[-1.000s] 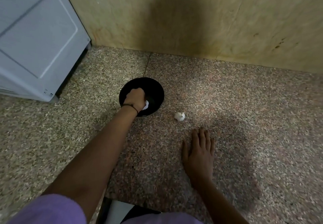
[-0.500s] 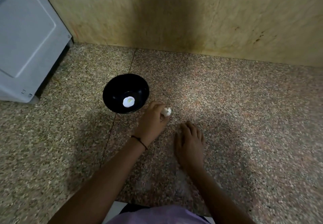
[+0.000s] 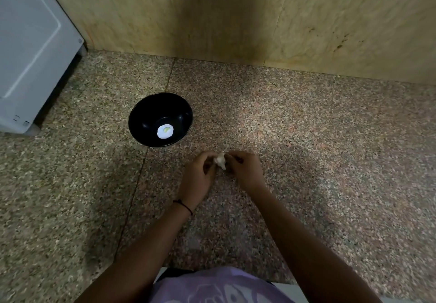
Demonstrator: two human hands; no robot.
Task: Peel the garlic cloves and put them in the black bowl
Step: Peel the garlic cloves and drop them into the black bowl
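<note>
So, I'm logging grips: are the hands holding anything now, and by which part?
Yes: a small white garlic clove, pinched by both hands, the left hand on its left side, the right hand on its right side.

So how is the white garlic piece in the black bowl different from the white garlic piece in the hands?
The smooth white garlic piece lies untouched at the bottom of the round black bowl; the lumpy white garlic piece is pinched between the left hand and right hand, outside the bowl. The smooth piece is rounded with a greenish spot; the lumpy piece shows no green. Both are small and white.
</note>
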